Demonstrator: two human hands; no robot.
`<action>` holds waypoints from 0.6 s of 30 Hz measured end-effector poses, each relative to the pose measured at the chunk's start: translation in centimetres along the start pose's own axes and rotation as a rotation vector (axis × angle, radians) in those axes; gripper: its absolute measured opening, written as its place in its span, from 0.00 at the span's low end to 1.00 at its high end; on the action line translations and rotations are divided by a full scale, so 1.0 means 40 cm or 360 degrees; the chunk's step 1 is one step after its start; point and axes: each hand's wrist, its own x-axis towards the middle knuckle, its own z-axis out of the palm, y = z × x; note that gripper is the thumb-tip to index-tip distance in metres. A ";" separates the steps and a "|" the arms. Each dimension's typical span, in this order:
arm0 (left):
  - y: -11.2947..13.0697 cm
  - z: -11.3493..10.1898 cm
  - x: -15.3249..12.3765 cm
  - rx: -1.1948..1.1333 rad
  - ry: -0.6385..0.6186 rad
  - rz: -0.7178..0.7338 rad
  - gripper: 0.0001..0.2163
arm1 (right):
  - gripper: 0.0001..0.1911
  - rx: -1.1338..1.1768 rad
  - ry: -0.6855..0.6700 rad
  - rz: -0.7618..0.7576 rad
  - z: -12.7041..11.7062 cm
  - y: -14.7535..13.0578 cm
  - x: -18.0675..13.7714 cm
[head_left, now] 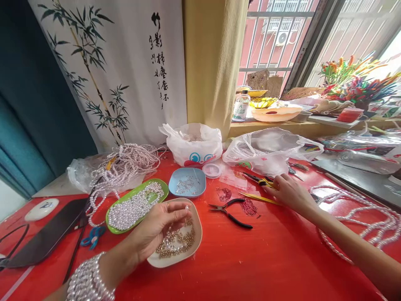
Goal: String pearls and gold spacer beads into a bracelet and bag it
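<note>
My left hand (166, 219) is closed in a pinch, with a small white pearl bead (187, 207) at the fingertips. It hangs over a cream dish (198, 238) that holds gold and clear beads (178, 244). Strands of pearls (89, 278) wrap my left wrist. At the right, my right hand (290, 190) has its fingers closed around the handle end of yellow-and-black pliers (261, 180). Just below them lie yellow tweezers (260, 197), and black-handled pliers (230, 209) rest with jaws apart on the red table (250, 267).
A green tray of pearls (136, 207) and a blue dish of metal pins (188, 184) stand near the left hand. Pearl strands lie heaped at the left (125, 167) and right (369, 217). Plastic bags (194, 144) line the back. A dark tablet-like slab (50, 234) lies far left.
</note>
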 end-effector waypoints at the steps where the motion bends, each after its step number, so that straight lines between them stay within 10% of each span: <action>1: 0.000 0.002 0.000 -0.0010 -0.0003 -0.0001 0.10 | 0.21 0.0050 -0.0028 0.0016 -0.008 0.006 0.007; 18: -0.007 0.015 -0.008 -0.0126 -0.0056 0.0018 0.08 | 0.22 0.1586 -0.0180 0.0122 -0.096 -0.048 -0.044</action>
